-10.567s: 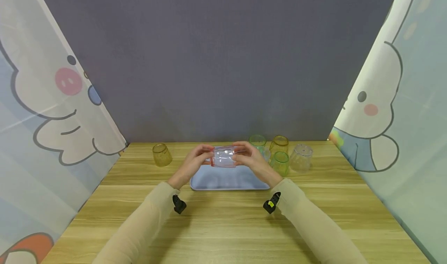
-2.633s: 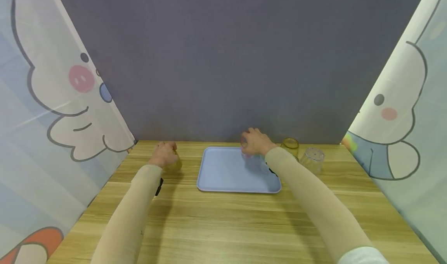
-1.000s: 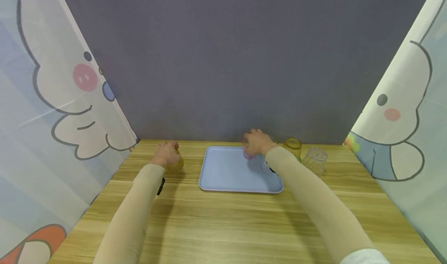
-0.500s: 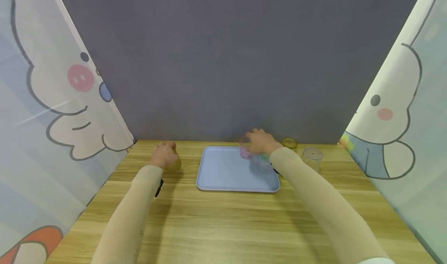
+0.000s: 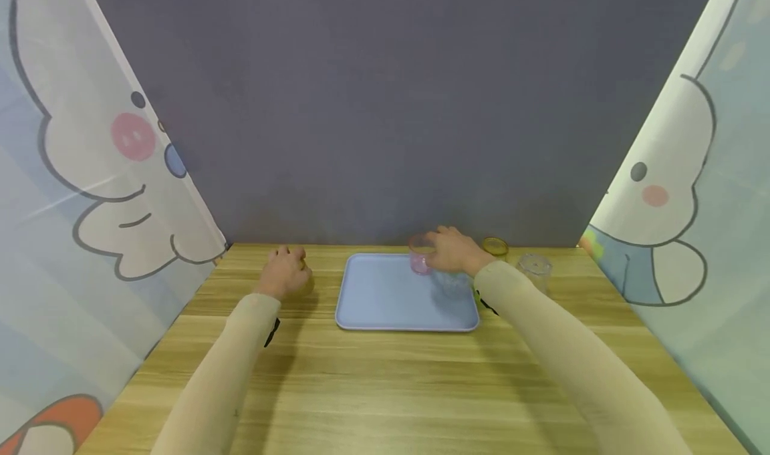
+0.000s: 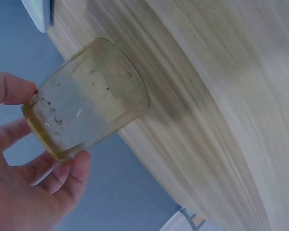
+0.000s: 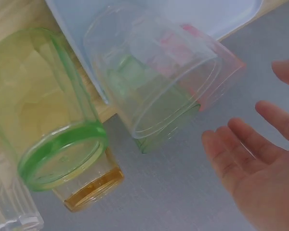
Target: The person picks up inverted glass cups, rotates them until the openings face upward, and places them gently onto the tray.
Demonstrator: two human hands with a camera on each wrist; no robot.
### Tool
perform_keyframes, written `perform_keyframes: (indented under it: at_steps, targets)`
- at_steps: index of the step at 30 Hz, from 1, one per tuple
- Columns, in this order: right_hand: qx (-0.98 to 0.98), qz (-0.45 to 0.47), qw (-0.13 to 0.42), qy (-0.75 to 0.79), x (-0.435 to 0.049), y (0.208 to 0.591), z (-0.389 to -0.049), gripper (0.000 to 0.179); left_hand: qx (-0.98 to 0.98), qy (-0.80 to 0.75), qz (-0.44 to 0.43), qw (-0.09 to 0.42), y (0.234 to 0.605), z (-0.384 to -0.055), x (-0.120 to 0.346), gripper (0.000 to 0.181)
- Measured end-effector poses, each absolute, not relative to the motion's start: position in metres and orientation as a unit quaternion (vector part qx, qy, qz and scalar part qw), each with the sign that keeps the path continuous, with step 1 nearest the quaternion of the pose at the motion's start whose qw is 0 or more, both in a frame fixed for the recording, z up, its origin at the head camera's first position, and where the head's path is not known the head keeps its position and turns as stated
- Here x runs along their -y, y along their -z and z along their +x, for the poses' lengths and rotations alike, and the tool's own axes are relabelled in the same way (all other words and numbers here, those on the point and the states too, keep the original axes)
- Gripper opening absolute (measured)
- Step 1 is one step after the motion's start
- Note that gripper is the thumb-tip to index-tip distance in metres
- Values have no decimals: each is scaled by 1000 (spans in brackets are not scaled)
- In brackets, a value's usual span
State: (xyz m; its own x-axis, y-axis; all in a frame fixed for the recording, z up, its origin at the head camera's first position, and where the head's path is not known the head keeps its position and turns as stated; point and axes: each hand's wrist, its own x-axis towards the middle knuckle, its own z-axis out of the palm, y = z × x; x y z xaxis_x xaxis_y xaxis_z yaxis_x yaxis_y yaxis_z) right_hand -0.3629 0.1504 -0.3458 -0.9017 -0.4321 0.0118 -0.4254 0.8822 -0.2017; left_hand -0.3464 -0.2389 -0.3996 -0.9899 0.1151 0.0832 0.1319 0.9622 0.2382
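Against a dark backdrop: one wooden bench, pale striped grain. Centred on its far half, one blue tray, rectangular, low rim. At far right, the person's right hand: fingers extended and spread, apart from any glass in its wrist view. At far left, the left hand: thumb and fingers pinching the thick base of an amber glass, base towards the palm.

Glasses, right side: one clear cup and one pink glass, the latter by the tray's far edge; a green glass, seen partly through the clear cup; a yellow-green glass; a second amber glass; one clear faceted tumbler.

Change: over the last second the right hand has drawn rightward off the pink glass, which has stayed put. Judged set down, leaving that hand free; the left remains occupied.
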Motion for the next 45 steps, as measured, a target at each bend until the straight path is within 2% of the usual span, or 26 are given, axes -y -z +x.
perform_keyframes:
  at_steps: [4, 8, 12, 20, 32, 45]
  targets:
    - [-964, -238, 18, 116, -150, 341, -354, 69, 988, 134, -67, 41, 397, -345, 237, 47]
    - [-957, -261, 18, 127, -151, 339, -342, 61, 986, 141, -73, 43, 392, -342, 234, 46]
    - [-951, -273, 1, 147, -152, 338, -333, 53, 984, 149, -83, 56, 386, -335, 229, 44]
    - [-926, -307, -28, 216, -157, 345, -318, 54, 979, 162, -103, 68, 385, -324, 219, 46]
    - [-921, -265, -10, 286, -169, 358, -303, 50, 962, 231, -115, 91, 388, -317, 216, 42]
    - [-893, -237, -4, 382, -175, 370, -295, 43, 929, 328, -123, 122, 391, -309, 209, 44]
